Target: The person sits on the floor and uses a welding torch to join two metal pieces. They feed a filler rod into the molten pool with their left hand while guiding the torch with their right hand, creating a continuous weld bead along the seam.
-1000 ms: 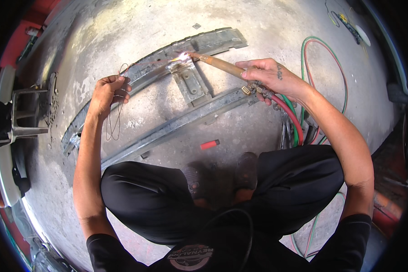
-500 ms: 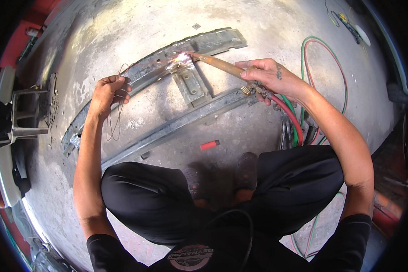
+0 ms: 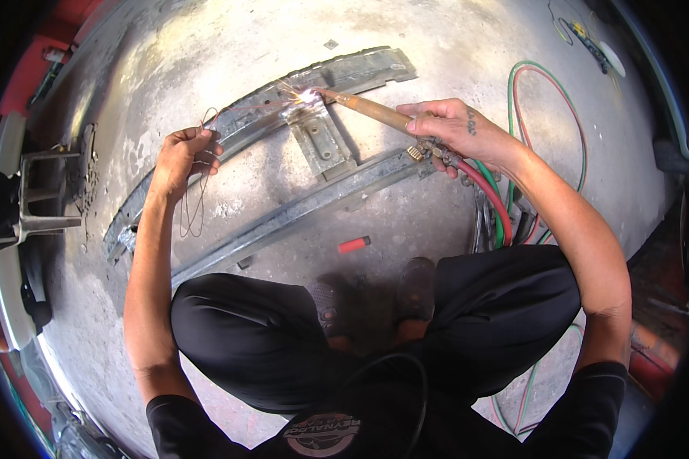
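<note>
My right hand [image 3: 461,131] is closed around the handle end of a gas welding torch [image 3: 375,112], whose brass valve and red and green hoses hang below the palm. At the torch tip, bright light and sparks burst where a short metal bracket [image 3: 323,145] meets a long curved metal bar [image 3: 245,115]. My left hand [image 3: 184,159] pinches a thin wire rod [image 3: 241,109], which runs right toward the glowing spot. The rest of the wire dangles in a loop below the fingers. A straight metal rail [image 3: 306,205] lies nearer me, at the bracket's lower end.
A red cylinder [image 3: 353,245] with a dark end lies before my shoes. Red and green hoses [image 3: 511,115] loop over the concrete floor at right. A metal frame [image 3: 50,191] stands at far left. A yellow-green tool with a cord [image 3: 586,42] lies at far right.
The sparks at the torch tip now spray more to the upper left. Both hands, the torch and the metal parts look nearly unmoved.
</note>
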{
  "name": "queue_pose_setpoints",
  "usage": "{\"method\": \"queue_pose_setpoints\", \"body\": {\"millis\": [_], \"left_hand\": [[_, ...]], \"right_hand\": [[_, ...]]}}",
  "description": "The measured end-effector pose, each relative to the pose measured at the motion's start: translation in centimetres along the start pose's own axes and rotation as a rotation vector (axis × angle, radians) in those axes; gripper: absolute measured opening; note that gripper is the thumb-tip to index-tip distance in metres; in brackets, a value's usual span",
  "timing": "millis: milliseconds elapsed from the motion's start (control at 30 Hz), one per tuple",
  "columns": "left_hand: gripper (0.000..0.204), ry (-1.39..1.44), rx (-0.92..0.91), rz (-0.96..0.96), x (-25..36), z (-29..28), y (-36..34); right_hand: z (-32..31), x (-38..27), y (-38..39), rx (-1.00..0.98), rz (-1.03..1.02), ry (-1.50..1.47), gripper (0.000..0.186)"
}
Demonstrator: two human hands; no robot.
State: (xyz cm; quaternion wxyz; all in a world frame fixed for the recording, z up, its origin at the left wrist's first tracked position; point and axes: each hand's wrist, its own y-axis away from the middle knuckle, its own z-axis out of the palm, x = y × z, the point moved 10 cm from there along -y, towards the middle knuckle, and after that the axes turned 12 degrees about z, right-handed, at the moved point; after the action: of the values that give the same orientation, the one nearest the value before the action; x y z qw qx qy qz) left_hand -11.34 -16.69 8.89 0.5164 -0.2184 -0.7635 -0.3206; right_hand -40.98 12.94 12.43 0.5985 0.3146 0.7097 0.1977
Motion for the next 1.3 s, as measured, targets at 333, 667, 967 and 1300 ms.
{"method": "queue_pose_setpoints", "body": {"millis": [333, 667, 967, 1300], "left_hand": [[0.026, -0.008, -0.008, 0.005, 0.03, 0.13, 0.01], [0.027, -0.013, -0.011, -0.001, -0.21, 0.06, -0.22], [0.027, -0.009, -0.022, 0.006, -0.25, 0.31, -0.32], [0.026, -0.007, -0.014, -0.003, -0.32, 0.25, -0.31]], "right_hand": [[0.03, -0.30, 0.46, 0.018, 0.012, 0.003, 0.064], [-0.08, -0.14, 0.32, 0.008, 0.018, -0.001, 0.065], [-0.16, -0.26, 0.47, 0.029, 0.026, -0.007, 0.065], [-0.11, -0.05, 0.24, 0.010, 0.022, -0.007, 0.065]]}}
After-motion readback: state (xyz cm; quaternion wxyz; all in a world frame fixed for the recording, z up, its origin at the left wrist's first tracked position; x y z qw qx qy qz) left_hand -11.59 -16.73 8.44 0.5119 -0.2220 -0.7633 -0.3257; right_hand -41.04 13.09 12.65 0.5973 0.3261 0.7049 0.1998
